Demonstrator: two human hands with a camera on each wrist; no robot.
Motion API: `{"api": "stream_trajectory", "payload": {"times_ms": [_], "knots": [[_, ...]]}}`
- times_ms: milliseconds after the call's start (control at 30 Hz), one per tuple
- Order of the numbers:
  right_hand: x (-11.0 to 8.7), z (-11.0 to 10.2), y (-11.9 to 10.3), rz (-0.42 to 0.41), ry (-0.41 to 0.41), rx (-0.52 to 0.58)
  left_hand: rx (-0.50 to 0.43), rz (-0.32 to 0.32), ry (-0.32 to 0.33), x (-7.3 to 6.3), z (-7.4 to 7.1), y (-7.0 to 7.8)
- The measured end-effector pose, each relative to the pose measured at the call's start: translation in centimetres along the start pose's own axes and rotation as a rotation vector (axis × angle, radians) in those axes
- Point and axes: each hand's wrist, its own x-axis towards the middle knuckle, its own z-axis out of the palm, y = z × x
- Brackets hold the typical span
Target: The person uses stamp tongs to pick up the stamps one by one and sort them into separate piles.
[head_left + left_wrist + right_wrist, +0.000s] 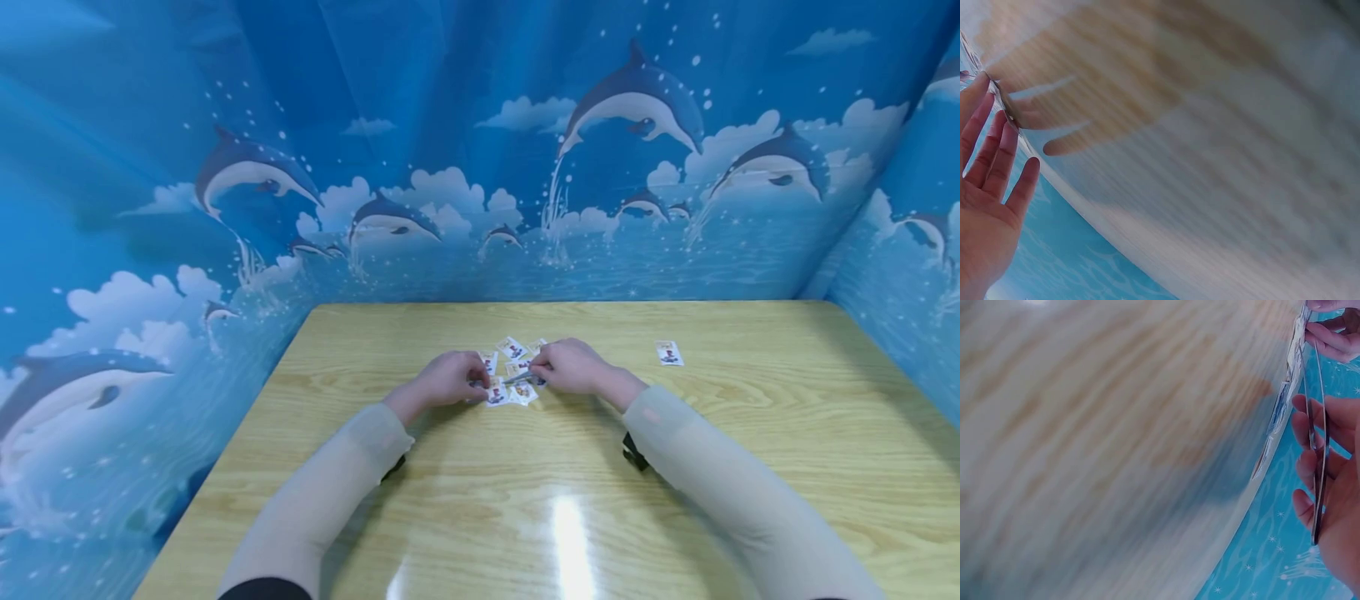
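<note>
My right hand (576,367) grips a pair of metal tweezers (1316,512), whose two arms stand apart in the right wrist view. The tweezers' tips point left, low over a loose cluster of small white printed cards (512,347) on the table. At the cluster's left edge is my left hand (448,378), its fingertips right at a printed card (497,393). Its fingers (991,153) reach out loosely extended in the left wrist view. Parts of several cards are hidden behind both hands.
One more printed card (670,353) lies apart on the right side of the wooden table (480,483). Behind the table and along its sides hangs a blue curtain (450,125) with dolphins, clouds and water on it.
</note>
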Motion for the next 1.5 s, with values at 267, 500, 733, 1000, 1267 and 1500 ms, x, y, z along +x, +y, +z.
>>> {"api": "stream_trajectory", "payload": {"times_ms": [267,500,733,1000,1267,1500], "knots": [[-0.1,0.2,0.3,-0.016,0.02,-0.006,0.001,0.009,0.001,-0.2,-0.1,0.0],[0.1,0.1,0.5,-0.052,0.041,-0.063,0.003,0.002,-0.005,-0.2,-0.1,0.1],[0.5,-0.2,0.5,-0.054,0.05,-0.117,0.016,-0.003,-0.005,-0.1,0.1,0.0],[1.4,-0.4,0.4,-0.09,0.045,-0.169,0.031,-0.004,-0.01,0.1,0.2,-0.1],[1.6,-0.4,0.3,-0.056,0.019,-0.138,0.032,-0.005,-0.004,0.1,0.3,-0.1],[1.6,-0.4,0.6,-0.04,0.009,-0.113,0.04,-0.004,-0.008,0.2,0.2,-0.2]]}}
